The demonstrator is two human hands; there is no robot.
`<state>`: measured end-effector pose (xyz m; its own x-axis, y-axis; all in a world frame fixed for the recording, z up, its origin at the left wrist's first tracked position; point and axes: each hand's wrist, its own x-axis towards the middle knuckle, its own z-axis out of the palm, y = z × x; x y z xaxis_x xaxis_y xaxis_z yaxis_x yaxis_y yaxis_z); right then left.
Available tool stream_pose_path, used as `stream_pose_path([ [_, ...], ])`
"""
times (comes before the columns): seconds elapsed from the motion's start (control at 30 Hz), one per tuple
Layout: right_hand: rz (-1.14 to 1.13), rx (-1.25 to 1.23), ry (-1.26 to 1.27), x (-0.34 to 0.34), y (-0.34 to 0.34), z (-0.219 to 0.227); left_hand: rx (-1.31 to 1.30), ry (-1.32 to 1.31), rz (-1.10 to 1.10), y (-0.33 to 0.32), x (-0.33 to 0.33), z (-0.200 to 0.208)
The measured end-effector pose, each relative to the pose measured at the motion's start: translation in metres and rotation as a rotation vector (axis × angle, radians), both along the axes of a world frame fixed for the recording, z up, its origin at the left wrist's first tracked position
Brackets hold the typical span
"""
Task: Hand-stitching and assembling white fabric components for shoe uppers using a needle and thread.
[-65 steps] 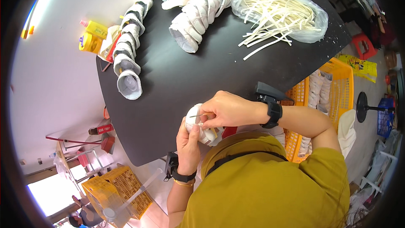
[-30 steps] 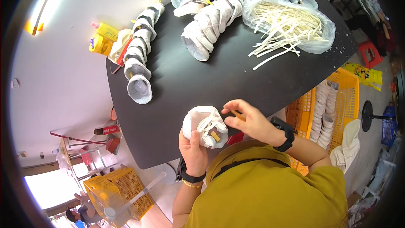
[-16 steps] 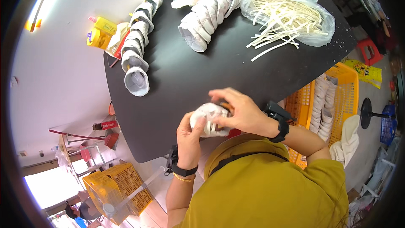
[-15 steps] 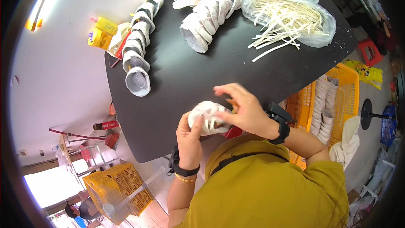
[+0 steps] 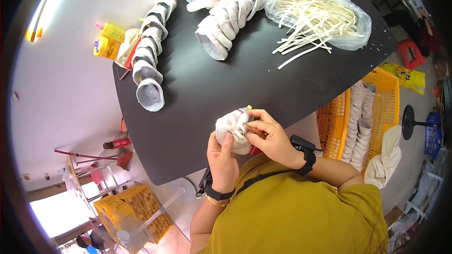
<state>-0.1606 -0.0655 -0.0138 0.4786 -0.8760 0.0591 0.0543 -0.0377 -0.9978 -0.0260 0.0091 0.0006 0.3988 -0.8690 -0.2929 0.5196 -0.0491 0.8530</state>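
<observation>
Over the table's near edge I hold a small white shoe upper (image 5: 228, 124) with cut-out straps and a yellow tab at one end. My left hand (image 5: 222, 162) is closed around its lower left side, thumb on the outside. The fingers of my right hand (image 5: 272, 139) pinch at the upper's opening, on a white lace-like strip (image 5: 239, 136). The fingertips partly cover that strip, so its ends cannot be followed.
On the black table (image 5: 188, 89) lie two rows of nested shoe uppers (image 5: 149, 95) and a clear bag (image 5: 358, 37) spilling cream flat laces (image 5: 320, 23). Yellow bottles (image 5: 107, 47) stand past the left edge. Right of me, an orange crate (image 5: 388, 108) holds more stacked uppers.
My right hand has come down from its raised, blurred position, and its fingers now pinch at the upper's opening. The upper has turned, showing its yellow tab.
</observation>
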Motion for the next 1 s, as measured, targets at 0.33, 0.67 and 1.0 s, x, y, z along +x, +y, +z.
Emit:
stream_pose_path([
  [0.33,0.178,0.48,-0.132,-0.006,-0.004,-0.011,0.099,0.071,-0.15,0.007,0.004,0.013],
  [0.67,0.315,0.496,-0.129,-0.01,-0.008,-0.003,0.114,0.0,-0.205,0.012,0.013,0.005],
  [1.0,0.246,0.447,-0.06,-0.008,-0.008,0.0,0.09,-0.21,-0.182,0.017,0.001,0.001],
])
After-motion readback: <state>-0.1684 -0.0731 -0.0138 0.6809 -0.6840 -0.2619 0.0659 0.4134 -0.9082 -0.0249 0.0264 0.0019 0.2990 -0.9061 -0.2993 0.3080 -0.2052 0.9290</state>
